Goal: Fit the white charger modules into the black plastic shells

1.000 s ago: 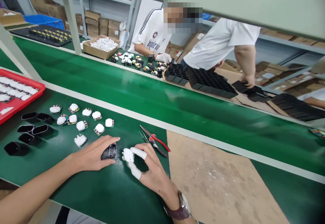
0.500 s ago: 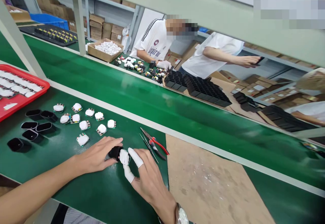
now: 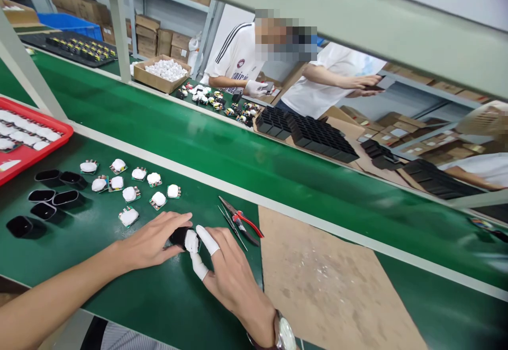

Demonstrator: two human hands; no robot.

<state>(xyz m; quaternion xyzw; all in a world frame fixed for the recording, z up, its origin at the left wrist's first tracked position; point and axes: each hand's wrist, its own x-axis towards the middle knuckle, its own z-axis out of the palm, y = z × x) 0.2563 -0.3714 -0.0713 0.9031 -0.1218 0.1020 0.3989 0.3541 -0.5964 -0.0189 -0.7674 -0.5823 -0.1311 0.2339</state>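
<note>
My left hand [image 3: 156,239] is closed around a black plastic housing [image 3: 179,237], which lies on its side with its mouth to the right. Between thumb and forefinger, both in white finger cots, my right hand [image 3: 222,260] pinches a circuit board with a white pad [image 3: 191,241]. The board's left end sits in the housing's mouth; how deep I cannot tell. Up and to the left, several similar padded boards [image 3: 129,195] lie spread on the green table [image 3: 166,307]. Farther left stand several open black housings [image 3: 43,211].
Red-handled pliers [image 3: 242,220] and tweezers [image 3: 232,227] lie right of my hands, beside a brown board [image 3: 325,276]. A red tray [image 3: 59,138] holds padded boards at left. Beyond the green conveyor belt [image 3: 206,151], co-workers handle parts near black housings [image 3: 321,135].
My right hand has moved slightly left, and the padded board sits a little closer to the housing. Across the belt, a co-worker's gloved hand has lifted a dark part.
</note>
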